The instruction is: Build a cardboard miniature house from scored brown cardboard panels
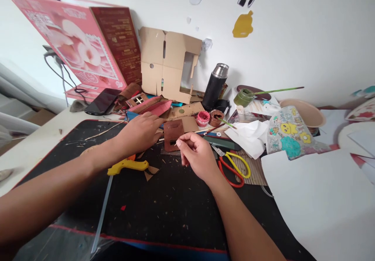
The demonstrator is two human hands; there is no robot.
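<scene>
My left hand (144, 130) reaches over the cluttered back of the black mat, fingers stretched out and spread; no held object shows. Beside its fingertips lies a brown-painted piece of cardboard (173, 130). My right hand (197, 153) is closed in a pinch at the lower edge of that piece. Something small and thin seems to be between thumb and finger, too small to name. Below my left wrist rests a yellow glue gun (129, 166) with a glue stick (102, 214) sticking out towards me. Scissors (234, 169) with red and yellow handles lie right of my right hand.
Open paint jars, pink (203, 118) and brown (216, 117), stand behind my hands near a black thermos (215, 87). A cut cardboard sheet (172, 62) leans on the wall by a pink box (79, 46). A phone (103, 102) lies left; white paper (322, 198) covers the right.
</scene>
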